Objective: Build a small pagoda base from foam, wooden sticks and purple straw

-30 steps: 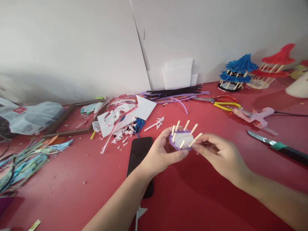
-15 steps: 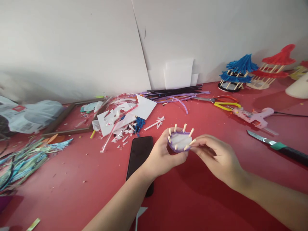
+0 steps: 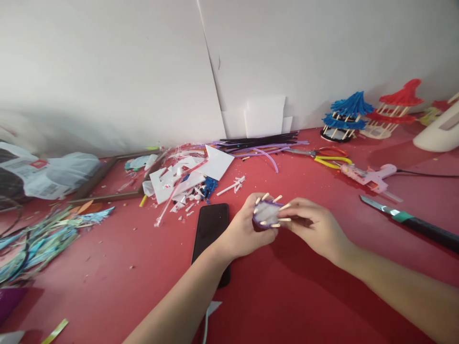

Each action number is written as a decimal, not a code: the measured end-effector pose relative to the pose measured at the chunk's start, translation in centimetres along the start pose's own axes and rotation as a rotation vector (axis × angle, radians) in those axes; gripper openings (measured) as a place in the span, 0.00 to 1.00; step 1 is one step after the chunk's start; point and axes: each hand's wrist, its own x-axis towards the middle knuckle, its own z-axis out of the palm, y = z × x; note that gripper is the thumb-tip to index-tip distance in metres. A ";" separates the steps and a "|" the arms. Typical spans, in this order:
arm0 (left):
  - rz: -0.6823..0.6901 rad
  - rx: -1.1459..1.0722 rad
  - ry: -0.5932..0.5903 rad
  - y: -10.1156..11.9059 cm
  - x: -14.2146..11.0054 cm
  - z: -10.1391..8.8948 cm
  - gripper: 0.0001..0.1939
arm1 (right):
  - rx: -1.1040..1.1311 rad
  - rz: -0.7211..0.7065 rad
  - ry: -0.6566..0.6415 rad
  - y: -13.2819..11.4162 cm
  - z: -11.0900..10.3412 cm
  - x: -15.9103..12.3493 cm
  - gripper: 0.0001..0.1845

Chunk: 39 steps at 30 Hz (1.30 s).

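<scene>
A small round base [image 3: 266,214] with a whitish face and a purple rim is held above the red table, tilted. Several short wooden sticks [image 3: 277,198] stand up around its rim. My left hand [image 3: 244,229] grips the base from the left, thumb along the near side and fingers curled behind the far edge. At the right edge, my right hand [image 3: 315,227] pinches one of the sticks between thumb and fingers; its fingertips partly cover that side of the base. Beneath my left wrist lies a black phone [image 3: 211,227], partly hidden by the forearm.
To the right are a craft knife [image 3: 409,220], a pink glue gun [image 3: 369,177] and pliers [image 3: 319,154]. Blue [image 3: 347,117] and red [image 3: 398,107] pagoda-like models stand behind. Pipe cleaners [image 3: 258,142], paper scraps [image 3: 175,179], a wooden frame [image 3: 111,197] and coloured strips [image 3: 46,243] lie further left.
The base has tilted, so its sticks now lean to the right. My right hand has shifted slightly left and stays at the right edge. The whole view has moved a little.
</scene>
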 end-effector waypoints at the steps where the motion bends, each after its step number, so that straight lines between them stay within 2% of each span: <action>1: 0.004 -0.003 0.002 -0.1 0.0 0.0 0.26 | -0.029 -0.047 -0.025 0.2 -0.1 0.1 0.06; 6: -0.017 -0.011 0.045 -0.6 0.2 0.0 0.28 | -0.096 -0.223 -0.052 1.1 -0.3 0.2 0.09; 10: -0.081 -0.024 0.096 -1.1 0.2 0.0 0.29 | -0.245 -0.341 0.022 1.0 -0.2 0.0 0.10; 13: -0.081 -0.029 0.111 -1.3 0.3 0.1 0.29 | -0.324 -0.368 0.056 0.7 -0.2 -0.1 0.08; 21: -0.094 -0.040 0.075 -0.9 0.3 0.2 0.33 | -0.384 -0.456 -0.014 0.6 -0.5 0.0 0.09; 27: -0.114 -0.025 0.049 -1.0 -0.1 0.1 0.29 | -0.492 -0.529 -0.008 0.5 -0.7 -0.2 0.08; 33: -0.100 0.059 0.038 -0.8 -0.2 0.2 0.32 | -0.500 -0.542 -0.012 0.5 -1.0 -0.5 0.09; 39: -0.102 0.047 0.005 -0.6 -0.3 0.3 0.32 | -0.511 -0.447 -0.019 -0.1 -1.0 -0.9 0.10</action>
